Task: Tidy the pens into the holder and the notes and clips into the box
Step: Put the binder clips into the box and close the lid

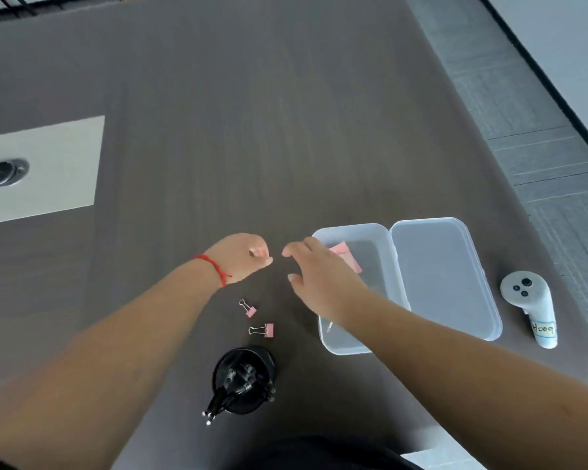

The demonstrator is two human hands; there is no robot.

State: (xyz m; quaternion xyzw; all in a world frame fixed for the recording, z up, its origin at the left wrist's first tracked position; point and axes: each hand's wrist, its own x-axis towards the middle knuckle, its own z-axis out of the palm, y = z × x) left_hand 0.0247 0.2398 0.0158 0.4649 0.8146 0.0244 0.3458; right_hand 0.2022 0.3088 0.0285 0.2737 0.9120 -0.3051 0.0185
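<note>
Two pink binder clips (250, 309) (262, 330) lie on the dark table between my forearms. Just below them stands a black mesh pen holder (243, 379) with several black pens in it. A clear plastic box (350, 344) sits to the right, its lid (445, 276) folded open; pink notes (345, 252) lie inside. My left hand (241, 257), with a red string on the wrist, is curled into a loose fist above the clips; whether it holds anything is hidden. My right hand (319, 279) hovers with fingers spread over the box's left edge, holding nothing.
A white handheld controller (532, 310) with a label lies right of the box lid. A pale panel with a dark cable grommet (0, 173) is set into the table at the left. The table's right edge runs diagonally beside grey floor.
</note>
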